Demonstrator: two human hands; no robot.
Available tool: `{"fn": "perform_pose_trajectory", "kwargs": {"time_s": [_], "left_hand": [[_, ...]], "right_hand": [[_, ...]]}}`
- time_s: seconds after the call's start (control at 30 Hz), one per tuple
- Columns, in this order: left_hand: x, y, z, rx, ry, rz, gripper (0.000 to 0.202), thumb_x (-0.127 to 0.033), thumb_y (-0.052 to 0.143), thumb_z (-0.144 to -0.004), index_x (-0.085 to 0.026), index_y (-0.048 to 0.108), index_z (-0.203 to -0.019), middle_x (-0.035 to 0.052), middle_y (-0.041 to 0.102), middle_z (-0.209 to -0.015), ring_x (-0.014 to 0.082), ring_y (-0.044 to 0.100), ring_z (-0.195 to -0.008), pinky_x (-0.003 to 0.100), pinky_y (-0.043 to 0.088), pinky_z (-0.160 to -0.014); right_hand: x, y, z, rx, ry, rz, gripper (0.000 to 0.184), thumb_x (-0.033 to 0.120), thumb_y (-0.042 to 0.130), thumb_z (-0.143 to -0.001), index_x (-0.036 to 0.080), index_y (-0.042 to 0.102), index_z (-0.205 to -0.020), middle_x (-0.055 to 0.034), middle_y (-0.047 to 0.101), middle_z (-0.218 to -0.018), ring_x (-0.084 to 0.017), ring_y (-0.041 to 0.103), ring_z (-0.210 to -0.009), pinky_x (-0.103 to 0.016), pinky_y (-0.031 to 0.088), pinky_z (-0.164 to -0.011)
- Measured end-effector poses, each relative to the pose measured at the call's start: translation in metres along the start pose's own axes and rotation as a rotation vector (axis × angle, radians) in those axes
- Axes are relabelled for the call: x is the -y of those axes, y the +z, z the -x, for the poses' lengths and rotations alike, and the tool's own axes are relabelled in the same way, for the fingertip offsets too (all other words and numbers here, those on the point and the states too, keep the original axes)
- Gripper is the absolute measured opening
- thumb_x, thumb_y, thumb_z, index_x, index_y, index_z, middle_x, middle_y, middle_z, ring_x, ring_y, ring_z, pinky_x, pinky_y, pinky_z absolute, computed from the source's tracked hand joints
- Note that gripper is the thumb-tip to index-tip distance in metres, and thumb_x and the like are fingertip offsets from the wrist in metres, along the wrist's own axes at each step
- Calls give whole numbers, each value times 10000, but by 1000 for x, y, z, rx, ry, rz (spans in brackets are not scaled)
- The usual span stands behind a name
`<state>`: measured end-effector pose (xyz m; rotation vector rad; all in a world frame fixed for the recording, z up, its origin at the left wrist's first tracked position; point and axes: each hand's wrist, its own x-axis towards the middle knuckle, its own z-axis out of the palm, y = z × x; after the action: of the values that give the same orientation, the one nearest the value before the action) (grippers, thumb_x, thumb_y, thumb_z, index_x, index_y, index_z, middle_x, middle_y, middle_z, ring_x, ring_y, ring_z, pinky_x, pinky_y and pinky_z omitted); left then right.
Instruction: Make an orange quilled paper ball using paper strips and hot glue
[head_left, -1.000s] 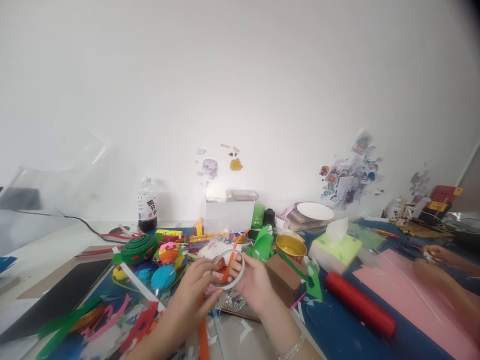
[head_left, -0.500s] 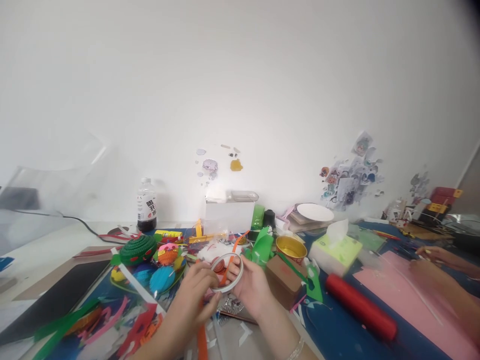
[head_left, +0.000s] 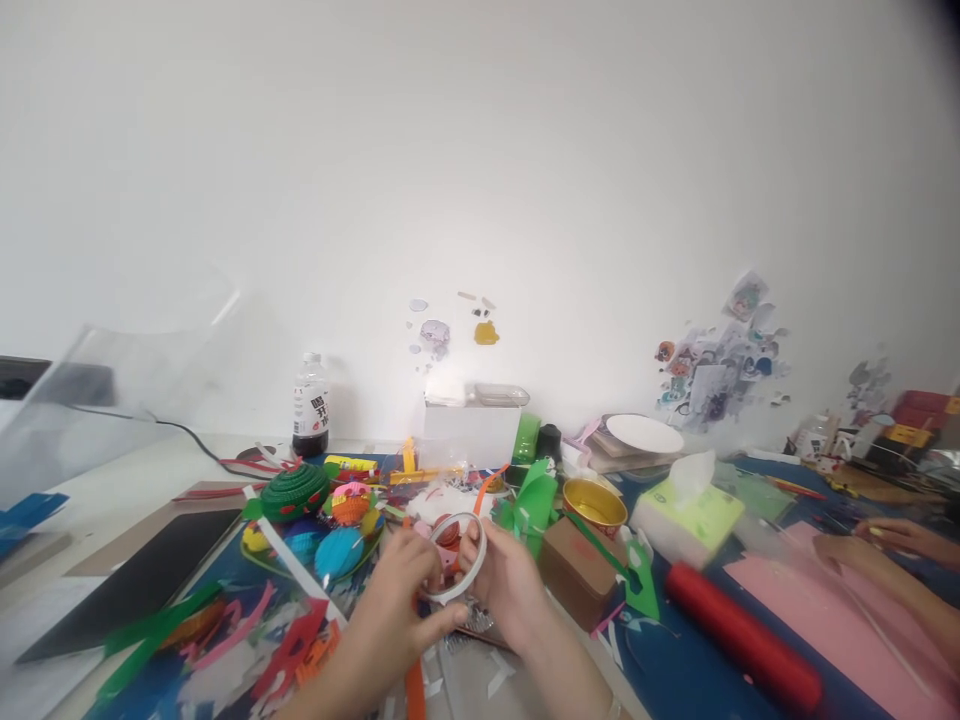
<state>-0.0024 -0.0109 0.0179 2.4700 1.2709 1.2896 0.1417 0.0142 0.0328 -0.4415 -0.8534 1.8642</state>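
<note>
A narrow white ring that looks like a roll of tape [head_left: 481, 562] stands tilted between my hands above the cluttered table. My right hand [head_left: 504, 578] grips its right side, fingers curled through the hole. At its left edge are the bent fingers of my left hand [head_left: 405, 588], pinched against the ring, with the thumb stretched out below it. An orange paper strip [head_left: 415, 690] runs under my left hand. Just right of my right hand are green cut-out leaves [head_left: 535, 500] and a brown box [head_left: 577, 568].
To the left lie colourful corrugated-paper pieces [head_left: 339, 552], paper scraps [head_left: 225, 665] and a black folder [head_left: 142, 590]. A bottle [head_left: 310, 405] stands behind. Rightward are a gold tin [head_left: 595, 502], tissue pack [head_left: 686, 510], red roll [head_left: 742, 640], pink sheet [head_left: 810, 590] and another person's hand [head_left: 904, 538].
The whole scene has shifted slightly right in view. My left thumb has straightened out below the ring, and the left fingers are bent closer to its edge. Both hands stay at the ring.
</note>
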Motion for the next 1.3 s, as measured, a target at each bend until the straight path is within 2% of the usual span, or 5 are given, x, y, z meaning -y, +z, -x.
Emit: {"fn": "perform_pose_trajectory", "kwargs": {"time_s": [0.23, 0.53, 0.8, 1.13, 1.3], "left_hand": [[-17, -4, 3, 116, -11, 44, 77, -276, 515, -814, -217, 509, -764, 29, 582, -829, 196, 481, -868, 348, 399, -796], [-20, -8, 2, -68, -127, 25, 317, -467, 636, -677, -204, 461, -651, 19, 523, -734, 197, 480, -752, 333, 429, -675], [-14, -6, 5, -193, -134, 65, 345, -525, 607, -668, -211, 581, -809, 89, 581, -983, 279, 492, -994, 433, 428, -843], [-8, -2, 9, -163, -132, 115, 637, -714, 349, -694, -244, 556, -1070, 104, 560, -1122, 295, 471, -1088, 486, 410, -900], [-11, -5, 10, -163, -104, 101, 691, -735, 350, -672, -261, 509, -1150, 100, 550, -1183, 303, 460, -1128, 493, 410, -915]], "right_hand": [[6, -6, 0, 21, -47, -41, 277, 385, 622, -732, 176, 498, -599, 52, 394, -506, -98, 338, -475, -235, 346, -531], [-6, 11, 10, 56, -130, 228, 358, 477, 562, -783, 153, 540, -630, 15, 453, -580, -112, 408, -553, -226, 349, -553], [-10, 12, 11, 54, -273, 635, 292, 462, 607, -758, 171, 608, -783, -7, 539, -738, -147, 481, -717, -235, 373, -665], [-9, 2, 2, -28, -557, 934, 198, 374, 626, -751, 181, 671, -760, -50, 617, -819, -213, 550, -816, -288, 402, -739], [-1, -1, 0, -150, -501, 794, 223, 383, 654, -725, 187, 685, -827, -62, 658, -836, -231, 586, -803, -318, 442, -733]]}}
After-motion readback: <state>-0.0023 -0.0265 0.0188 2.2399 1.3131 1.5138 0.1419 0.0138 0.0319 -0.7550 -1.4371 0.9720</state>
